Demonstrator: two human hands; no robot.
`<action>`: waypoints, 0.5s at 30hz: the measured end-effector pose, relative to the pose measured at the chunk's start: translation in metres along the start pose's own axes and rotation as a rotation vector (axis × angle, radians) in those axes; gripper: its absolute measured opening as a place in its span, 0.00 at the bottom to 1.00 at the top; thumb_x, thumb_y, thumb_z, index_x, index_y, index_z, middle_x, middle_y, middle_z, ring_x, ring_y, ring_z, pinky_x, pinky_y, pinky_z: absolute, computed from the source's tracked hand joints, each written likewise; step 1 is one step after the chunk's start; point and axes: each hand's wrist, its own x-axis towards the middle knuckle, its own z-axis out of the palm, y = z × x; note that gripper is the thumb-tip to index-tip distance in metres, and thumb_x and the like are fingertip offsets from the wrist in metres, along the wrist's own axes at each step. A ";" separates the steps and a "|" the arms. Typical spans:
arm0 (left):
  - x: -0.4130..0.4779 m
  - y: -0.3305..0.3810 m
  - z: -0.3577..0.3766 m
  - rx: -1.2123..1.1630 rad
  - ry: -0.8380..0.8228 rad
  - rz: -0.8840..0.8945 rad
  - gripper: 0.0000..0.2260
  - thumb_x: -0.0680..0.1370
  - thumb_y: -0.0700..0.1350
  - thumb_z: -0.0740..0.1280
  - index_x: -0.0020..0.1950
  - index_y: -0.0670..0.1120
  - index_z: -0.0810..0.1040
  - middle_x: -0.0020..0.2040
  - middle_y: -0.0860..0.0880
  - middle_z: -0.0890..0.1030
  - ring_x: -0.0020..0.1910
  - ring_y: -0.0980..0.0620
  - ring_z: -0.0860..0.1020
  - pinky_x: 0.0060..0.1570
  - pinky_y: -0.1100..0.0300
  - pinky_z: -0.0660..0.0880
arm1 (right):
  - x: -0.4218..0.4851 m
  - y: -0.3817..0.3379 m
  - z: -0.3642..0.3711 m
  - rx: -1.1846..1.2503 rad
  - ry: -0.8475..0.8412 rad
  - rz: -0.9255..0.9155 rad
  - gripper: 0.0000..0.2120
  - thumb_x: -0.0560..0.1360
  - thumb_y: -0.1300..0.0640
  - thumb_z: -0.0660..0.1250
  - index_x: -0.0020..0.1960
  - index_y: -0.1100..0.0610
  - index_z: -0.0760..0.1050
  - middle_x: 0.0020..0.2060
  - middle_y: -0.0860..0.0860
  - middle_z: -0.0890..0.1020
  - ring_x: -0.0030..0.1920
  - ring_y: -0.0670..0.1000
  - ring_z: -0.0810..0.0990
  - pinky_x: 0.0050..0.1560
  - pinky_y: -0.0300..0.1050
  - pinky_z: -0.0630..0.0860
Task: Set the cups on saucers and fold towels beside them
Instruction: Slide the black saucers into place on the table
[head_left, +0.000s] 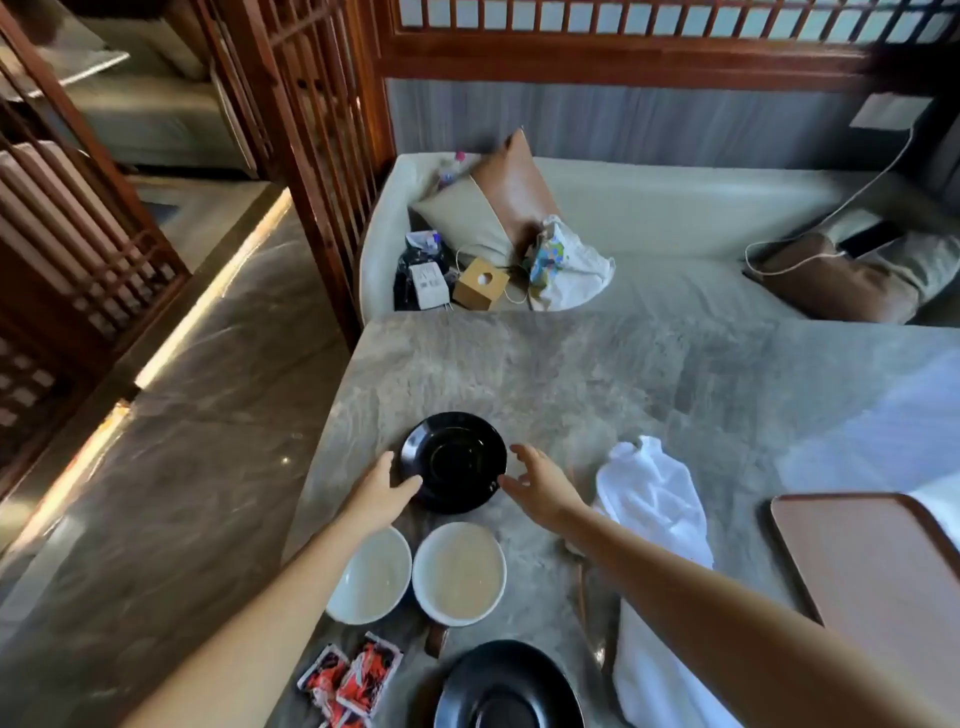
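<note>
Black saucer (453, 461) sits on the stone desk (597, 374) between the left hand (382, 493) and right hand (540, 486), both open and gripping nothing, so a careless nudge could slide it into the two cups (459, 571) just behind.

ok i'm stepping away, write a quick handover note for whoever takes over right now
Left hand: open, fingertips at the left rim of the far black saucer, holding nothing.
Right hand: open, at that saucer's right rim, also empty.
Two white cups stand side by side on the table, just nearer than that saucer. Second black saucer sits at the near edge.
White towels lie unfolded on the right.
Done: no cup on a saucer, nothing folded.
Left: seat both cups, fold the towels beside them.
</note>
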 end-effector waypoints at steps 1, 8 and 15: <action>0.004 0.000 0.002 -0.025 -0.005 -0.021 0.32 0.77 0.51 0.65 0.76 0.44 0.54 0.76 0.44 0.61 0.72 0.45 0.64 0.68 0.52 0.63 | 0.002 0.002 0.003 -0.005 -0.017 0.020 0.28 0.77 0.52 0.64 0.73 0.58 0.61 0.70 0.57 0.69 0.64 0.56 0.74 0.64 0.49 0.71; 0.020 0.000 0.011 -0.039 -0.023 -0.073 0.30 0.77 0.49 0.65 0.75 0.42 0.57 0.75 0.42 0.61 0.73 0.45 0.62 0.68 0.54 0.61 | 0.015 0.006 0.014 -0.004 -0.075 0.110 0.28 0.78 0.52 0.62 0.75 0.56 0.59 0.71 0.55 0.68 0.66 0.54 0.73 0.64 0.48 0.70; 0.031 0.007 0.021 0.065 -0.074 -0.025 0.28 0.78 0.49 0.63 0.75 0.41 0.59 0.78 0.48 0.52 0.74 0.48 0.59 0.70 0.56 0.58 | 0.025 0.012 0.012 -0.225 -0.016 0.074 0.28 0.77 0.49 0.60 0.74 0.50 0.57 0.70 0.49 0.69 0.65 0.54 0.73 0.55 0.51 0.73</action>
